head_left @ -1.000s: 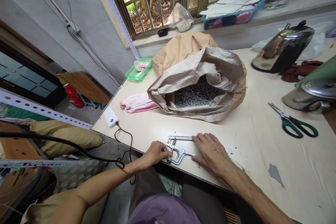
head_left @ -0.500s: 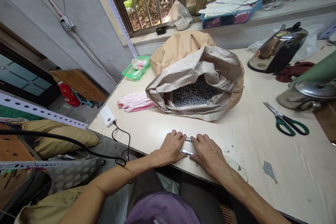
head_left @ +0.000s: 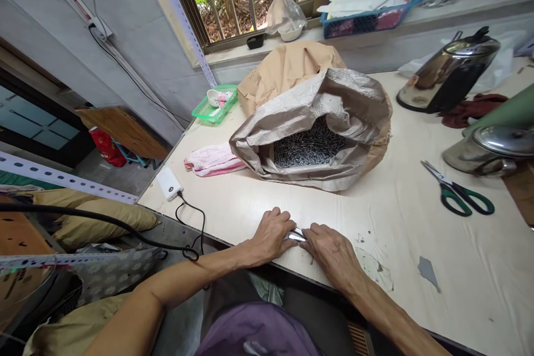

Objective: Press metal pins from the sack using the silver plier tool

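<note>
My left hand and my right hand face each other low over the table's near edge, with fingers closed. Between them they grip shiny metal strips, whose middles show in the narrow gap; the ends are hidden under my fingers. The strips lie close together, one slightly slanted against the other. Beyond my hands, an open woven sack leans on its side, its mouth toward me. Inside are many small dark metal pieces, like screws or pins.
Green-handled scissors, a metal mug and a kettle stand or lie at the right. Leftward are a pink-white cloth, a white power bank with a black cable, and a green basket. A brown paper sack sits behind.
The metal strips, held apart with a clear gap between them before, are now close together. My right hand has turned and lowered slightly; my left hand has barely moved.
</note>
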`<action>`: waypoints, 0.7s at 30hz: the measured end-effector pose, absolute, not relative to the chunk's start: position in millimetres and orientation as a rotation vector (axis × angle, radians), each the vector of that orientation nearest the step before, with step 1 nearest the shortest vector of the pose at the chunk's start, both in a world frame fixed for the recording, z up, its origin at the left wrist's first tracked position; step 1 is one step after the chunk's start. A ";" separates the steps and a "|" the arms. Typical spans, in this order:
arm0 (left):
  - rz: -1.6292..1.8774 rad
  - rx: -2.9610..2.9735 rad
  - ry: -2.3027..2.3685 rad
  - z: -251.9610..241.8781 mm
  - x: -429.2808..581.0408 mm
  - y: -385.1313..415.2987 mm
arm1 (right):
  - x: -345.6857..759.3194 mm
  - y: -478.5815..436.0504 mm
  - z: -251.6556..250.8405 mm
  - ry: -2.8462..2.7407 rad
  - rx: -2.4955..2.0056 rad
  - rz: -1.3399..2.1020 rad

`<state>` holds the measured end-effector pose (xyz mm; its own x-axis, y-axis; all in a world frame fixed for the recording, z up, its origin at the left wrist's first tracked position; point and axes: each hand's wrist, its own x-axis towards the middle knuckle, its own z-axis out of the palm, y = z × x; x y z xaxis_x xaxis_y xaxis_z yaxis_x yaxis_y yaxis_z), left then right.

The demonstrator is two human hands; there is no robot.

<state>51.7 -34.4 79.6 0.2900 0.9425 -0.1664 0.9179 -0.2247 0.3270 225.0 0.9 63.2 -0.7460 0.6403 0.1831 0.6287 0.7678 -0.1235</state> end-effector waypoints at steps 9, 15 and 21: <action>0.727 1.831 2.010 100.2 4.8 -55.6 | 238.2 -4.0 65.9 -2.563 -0.877 0.027; 0.282 1.613 2.093 96.6 6.2 -69.9 | 228.2 -19.3 66.5 -2.584 -0.896 0.067; 0.041 1.516 2.034 93.6 21.2 -60.6 | 223.2 -19.4 69.7 -2.609 -0.949 0.027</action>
